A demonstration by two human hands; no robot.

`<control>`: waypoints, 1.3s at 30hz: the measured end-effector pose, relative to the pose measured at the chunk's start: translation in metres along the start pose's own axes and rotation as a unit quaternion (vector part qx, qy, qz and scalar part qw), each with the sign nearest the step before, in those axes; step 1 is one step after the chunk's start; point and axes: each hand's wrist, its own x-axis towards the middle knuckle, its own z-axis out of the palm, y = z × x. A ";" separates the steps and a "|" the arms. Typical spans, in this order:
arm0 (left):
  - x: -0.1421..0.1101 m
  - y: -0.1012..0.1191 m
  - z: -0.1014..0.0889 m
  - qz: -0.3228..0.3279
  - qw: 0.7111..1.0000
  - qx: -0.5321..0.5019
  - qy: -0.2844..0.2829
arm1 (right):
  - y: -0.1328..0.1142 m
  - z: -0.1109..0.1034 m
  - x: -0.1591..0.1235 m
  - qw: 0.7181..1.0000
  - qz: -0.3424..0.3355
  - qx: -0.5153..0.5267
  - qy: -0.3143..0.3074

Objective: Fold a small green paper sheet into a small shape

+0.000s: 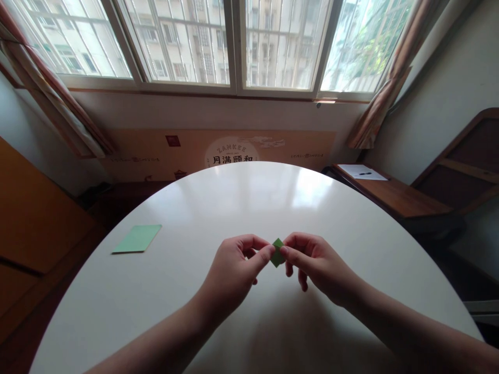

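Observation:
A small piece of folded green paper (277, 254) is held up between my two hands, above the white table. Its outline is a diamond, with one corner up and one down. My left hand (242, 259) pinches its left side between thumb and forefinger. On the other side, my right hand (312, 257) grips the right corner the same way, its lower fingers hanging loosely curled. The thumbs cover both side corners, and the back of the paper is hidden.
A light green stack of square paper (137, 239) lies at the left of the round white table (187, 208). Beyond the table's right edge, a wooden surface (405, 195) bears a white sheet (353, 170) and a dark pen (365, 174). Behind stands a printed board (273, 148) below the windows.

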 end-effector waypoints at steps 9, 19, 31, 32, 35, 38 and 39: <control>0.004 0.000 -0.002 -0.003 0.998 -0.042 -0.044 | -0.003 -0.001 -0.002 0.999 0.012 -0.030 0.007; 0.002 0.002 0.002 -0.015 0.993 -0.114 0.010 | -0.002 0.007 -0.004 1.000 0.002 0.009 -0.029; 0.001 -0.002 0.001 -0.036 0.994 -0.097 -0.026 | -0.002 0.003 -0.003 0.996 0.008 0.087 0.017; 0.001 -0.002 0.001 -0.039 0.993 -0.106 -0.012 | -0.001 0.004 -0.003 0.996 0.012 0.090 0.014; 0.000 -0.001 0.003 -0.050 0.992 -0.117 -0.013 | 0.001 0.006 -0.004 0.995 0.014 0.095 0.020; -0.002 0.000 0.006 -0.056 0.991 -0.118 -0.032 | 0.001 0.006 -0.005 0.995 0.006 0.096 0.033; -0.003 0.000 0.006 -0.056 0.991 -0.116 -0.036 | 0.000 0.006 -0.005 0.995 0.008 0.095 0.035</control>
